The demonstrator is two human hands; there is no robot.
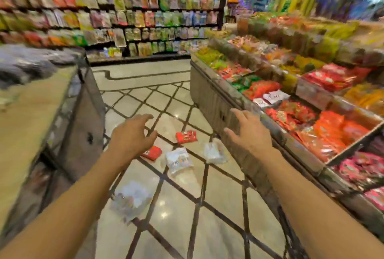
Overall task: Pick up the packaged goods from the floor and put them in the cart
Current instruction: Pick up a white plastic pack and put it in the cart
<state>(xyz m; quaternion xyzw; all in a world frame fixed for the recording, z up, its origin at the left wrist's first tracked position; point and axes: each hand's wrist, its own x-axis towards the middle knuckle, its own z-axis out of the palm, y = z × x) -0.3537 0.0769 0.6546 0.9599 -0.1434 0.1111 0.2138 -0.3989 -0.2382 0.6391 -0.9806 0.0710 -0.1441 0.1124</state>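
Your two forearms reach out from the bottom corners, both bare, over the tiled floor (178, 213). Your left hand (133, 134) has its fingers (145, 118) spread and slightly curled, holding nothing; your right hand (248, 132) is likewise open, fingers apart and empty, palm turned down. That reads as a reach just starting, both hands readied to scoop rather than pinch.

Five packets lie scattered on the floor. Just below your left fingers is a red packet (151, 153), partly hidden by that hand. Between your two hands, a little beyond them, sits a second red packet (186, 136). Below and between the hands lie a white packet (179, 160) and, nearer your right fingers, a clear bag (214, 152). Closest to you, under your left forearm, is a clear bag of mixed sweets (132, 201); blur hides its contents.

To the right of your right fingers runs a display bench (216, 103) heaped with red and orange snack bags; the fallen packets probably came off it. No cart shows clearly, so I cannot tell where the goods must go. The red packet under your left fingers looks the natural first pick.
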